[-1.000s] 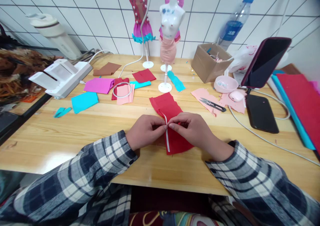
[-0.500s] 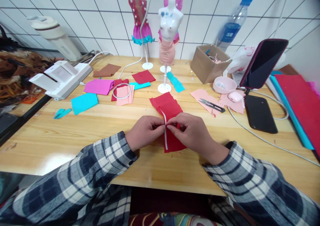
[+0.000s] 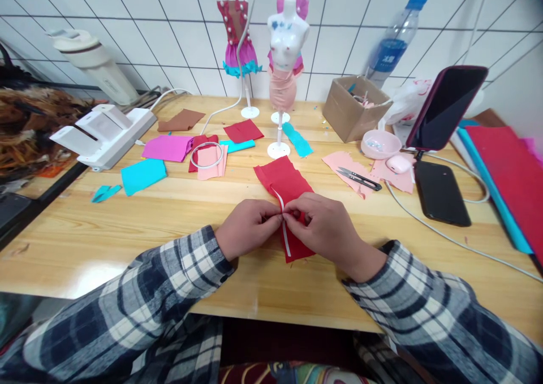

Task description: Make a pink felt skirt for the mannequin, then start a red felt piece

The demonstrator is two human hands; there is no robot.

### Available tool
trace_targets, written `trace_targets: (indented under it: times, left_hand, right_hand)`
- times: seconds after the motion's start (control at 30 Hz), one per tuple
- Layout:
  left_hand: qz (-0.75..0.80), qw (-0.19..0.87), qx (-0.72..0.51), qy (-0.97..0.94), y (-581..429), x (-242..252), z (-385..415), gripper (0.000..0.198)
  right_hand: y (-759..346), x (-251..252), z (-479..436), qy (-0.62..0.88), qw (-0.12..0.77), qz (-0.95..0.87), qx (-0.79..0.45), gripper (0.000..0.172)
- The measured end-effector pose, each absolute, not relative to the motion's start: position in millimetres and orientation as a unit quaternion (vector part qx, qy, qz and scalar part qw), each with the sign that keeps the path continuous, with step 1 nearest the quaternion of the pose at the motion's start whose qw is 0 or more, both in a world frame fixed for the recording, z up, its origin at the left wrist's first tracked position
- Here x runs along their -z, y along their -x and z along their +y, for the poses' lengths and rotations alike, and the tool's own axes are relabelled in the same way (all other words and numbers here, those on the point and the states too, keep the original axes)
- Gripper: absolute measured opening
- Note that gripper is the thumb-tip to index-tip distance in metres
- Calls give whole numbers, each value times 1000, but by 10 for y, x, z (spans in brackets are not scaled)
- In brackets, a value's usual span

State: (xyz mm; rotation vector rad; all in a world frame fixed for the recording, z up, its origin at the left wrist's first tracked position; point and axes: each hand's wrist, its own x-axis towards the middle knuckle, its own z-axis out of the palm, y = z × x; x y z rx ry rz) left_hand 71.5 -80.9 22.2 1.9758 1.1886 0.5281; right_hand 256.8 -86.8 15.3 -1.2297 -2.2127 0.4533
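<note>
A piece of red crepe-like material (image 3: 288,176) lies on the table in front of me, with a narrow white strip (image 3: 286,241) running along its left edge. My left hand (image 3: 249,225) pinches the strip and the red edge from the left, thumb and forefinger together. From the right, my right hand (image 3: 324,225) pinches at the same spot, its fingertips touching those of the left and covering part of the red piece. The strip shows above and below the fingertips. Its lower end lies near the bottom edge of the red piece.
Behind the hands stand small mannequins, one with a pink skirt (image 3: 283,90). Black snips (image 3: 360,178) lie on pink scraps at the right, near a pink bowl (image 3: 380,144), a cardboard box (image 3: 354,109) and a black phone (image 3: 442,193). Coloured pieces and a hoop (image 3: 207,155) lie left.
The lower end of the white strip and the red piece's bottom left corner have shifted slightly right. Both hands keep their pinch, with only a small movement.
</note>
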Motion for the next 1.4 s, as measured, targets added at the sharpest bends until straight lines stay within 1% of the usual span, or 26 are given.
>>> trace_targets:
  times: [0.13, 0.37, 0.7, 0.8, 0.93, 1.07, 1.17, 1.3, 1.4]
  left_hand:
    - [465, 370, -205, -778, -729, -209, -830, 26]
    - [466, 378, -206, -773, -735, -205, -832, 27]
    - [456, 376, -207, -780, -719, -235, -823, 27]
    - [445, 388, -209, -779, -701, -241, -825, 27]
    - [430, 407, -208, -779, -681, -234, -809, 32]
    - [439, 401, -206, -777, -683, -225, -795, 35]
    - [452, 393, -208, -773, -693, -220, -793, 32]
    - [462, 384, -209, -772, -697, -212, -789, 31]
    - [463, 382, -209, -772, -690, -211, -779, 31]
  right_hand:
    - [-2536, -147, -851, 472, 281, -814, -189, 4]
    - [-2526, -117, -788, 479, 305, -750, -340, 3]
    - [-2564, -179, -760, 489, 281, -731, -385, 4]
    - [-2582, -193, -750, 486, 278, -735, -382, 6]
    - [-2608, -199, -740, 479, 280, -746, -368, 8]
    - [-2614, -213, -746, 473, 274, -751, -371, 10]
    - [-2611, -217, -753, 470, 276, -754, -367, 10]
    - [-2609, -190, -759, 459, 291, -767, -341, 9]
    - [-2607, -167, -775, 448, 302, -787, -297, 7]
